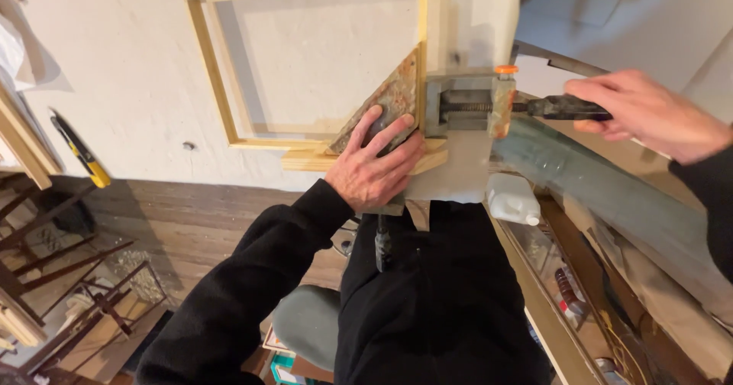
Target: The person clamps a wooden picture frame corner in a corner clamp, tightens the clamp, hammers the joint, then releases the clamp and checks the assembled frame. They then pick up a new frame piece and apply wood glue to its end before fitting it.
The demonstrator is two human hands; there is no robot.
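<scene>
The corner clamp (458, 106), grey metal with a threaded screw and an orange cap, sat at the centre of the frame, gripping the lower right corner of a pale wooden frame (221, 87) that lay on a white surface (130, 72). Nearest the camera, black sleeves and a dark torso filled the lower middle, above a grey-green stool seat (305, 324). The left hand (374, 163) lay flat, fingers spread, pressing a worn, rust-mottled triangular plate (389, 98) against the frame's corner; its grip was open, palm down on the plate. At the right, the right hand (649, 114) had its grip closed around the clamp's dark handle (569, 108). A white plastic bottle (510, 199) stood just below the clamp, crowding the surface's edge. In the lower left, dark wooden slats (69, 278) cluttered the plank floor. A yellow utility knife (80, 152) lay at the far left, well apart from the frame.
</scene>
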